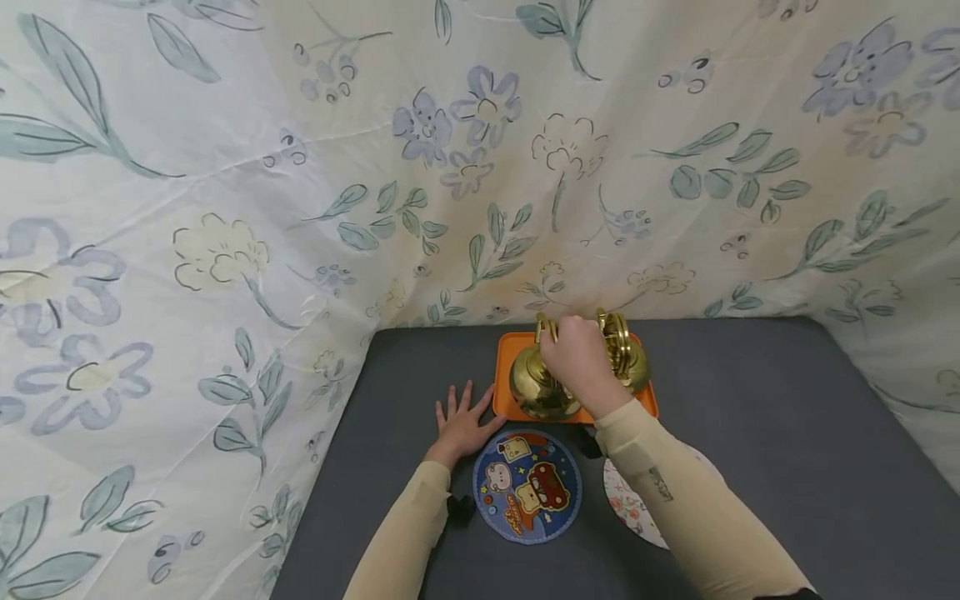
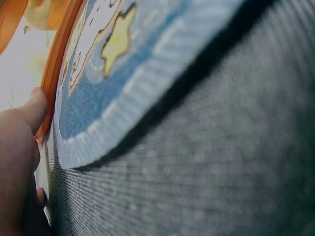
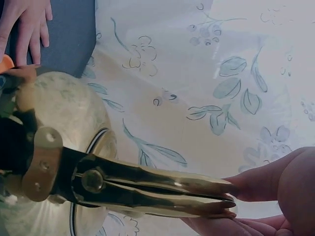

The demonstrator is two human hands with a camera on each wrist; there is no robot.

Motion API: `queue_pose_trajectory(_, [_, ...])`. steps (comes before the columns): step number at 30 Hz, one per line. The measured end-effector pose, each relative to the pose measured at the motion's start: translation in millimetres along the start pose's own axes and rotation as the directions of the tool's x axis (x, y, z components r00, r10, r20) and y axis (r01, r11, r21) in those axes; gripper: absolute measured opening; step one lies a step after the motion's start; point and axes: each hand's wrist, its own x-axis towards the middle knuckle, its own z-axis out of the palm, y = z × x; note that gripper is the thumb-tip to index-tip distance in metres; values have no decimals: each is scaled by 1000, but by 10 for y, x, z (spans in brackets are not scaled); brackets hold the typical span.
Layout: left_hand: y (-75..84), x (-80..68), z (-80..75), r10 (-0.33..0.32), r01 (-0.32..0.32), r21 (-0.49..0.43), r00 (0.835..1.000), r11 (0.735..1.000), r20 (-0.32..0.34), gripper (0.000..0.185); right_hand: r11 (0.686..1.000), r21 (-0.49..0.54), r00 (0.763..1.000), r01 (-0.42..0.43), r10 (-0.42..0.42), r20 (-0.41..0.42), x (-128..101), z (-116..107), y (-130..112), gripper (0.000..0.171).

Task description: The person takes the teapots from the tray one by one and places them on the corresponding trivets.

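An orange tray [image 1: 517, 412] lies toward the back of the dark table, bearing a shiny gold round metal pot [image 1: 534, 387]. Over the tray, my right hand [image 1: 581, 358] pinches the pot's hinged double-bar handle [image 3: 162, 187] between thumb and fingers, which the right wrist view shows close up. More rounded gold metal [image 1: 640, 367] and stacked gold rings [image 1: 618, 337] show past that hand, partly hidden by it. With fingers spread, my left hand [image 1: 461, 429] rests on the table at the tray's left side, its thumb [image 2: 35, 105] right at the orange rim.
In front of the tray lies a blue round mat [image 1: 527, 487] with cartoon animals. A white floral round mat [image 1: 633, 508] is partly covered by my right forearm. Floral cloth [image 1: 465, 250] hangs behind the dark table [image 1: 772, 433] and along its sides.
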Motion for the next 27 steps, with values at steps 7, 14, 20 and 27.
queue_pose_trajectory(7, [13, -8, 1, -4, 4, 1, 1000, 1000, 5, 75, 999, 37, 999, -11, 9, 46, -103, -78, -28, 49])
queue_pose_trajectory(14, [64, -55, -55, 7, -7, -1, 1000, 1000, -2, 76, 1000, 24, 999, 2, -3, 48, -227, -92, -63, 49])
queue_pose_trajectory(20, [17, -15, -1, -19, 19, 5, 1000, 1000, 12, 78, 1000, 6, 999, 19, -19, 47, -345, -99, -104, 49])
queue_pose_trajectory(27, [37, -42, -33, 2, -2, 20, 1000, 1000, -1, 81, 999, 40, 996, -27, 24, 84, -446, -93, -114, 42])
